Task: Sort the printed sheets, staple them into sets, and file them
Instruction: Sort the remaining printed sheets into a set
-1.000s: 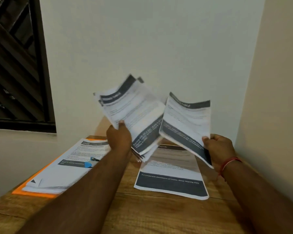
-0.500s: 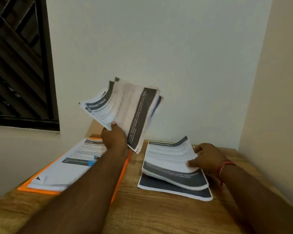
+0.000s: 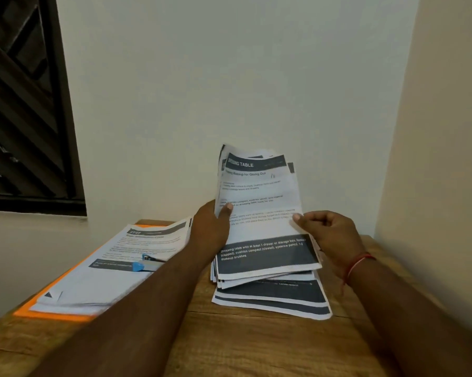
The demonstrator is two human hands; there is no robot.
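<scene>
Wooden table (image 3: 243, 349) pushed into a corner, white wall (image 3: 229, 77) behind, dark-grilled window (image 3: 20, 104) far left.

Left side of the table: orange folder (image 3: 55, 315) lying flat, pile (image 3: 107, 278) of printed sheets on top of it, blue stapler (image 3: 147, 262) sitting on the pile.

Right of centre: sheaf (image 3: 259, 213) of sheets held up off the table and tilted, top edge leaning toward the wall. Front page header reads "DRESSING TABLE", dark band with white text along the bottom.

Left hand (image 3: 210, 229) grips the sheaf's left edge, thumb pressed on the front page, fingers behind.

Right hand (image 3: 330, 235) is at the sheaf's right edge with fingers curled, its thumb tip on the front page. It pinches that edge; how many sheets it has is not clear. Red thread (image 3: 358, 263) on that wrist.

Under the sheaf, a flat stack (image 3: 278, 297) of the same dark-banded sheets lies on the table, slightly fanned, near edges showing. The sheaf's bottom edges overlap the stack in view; can't tell whether they touch it.
</scene>
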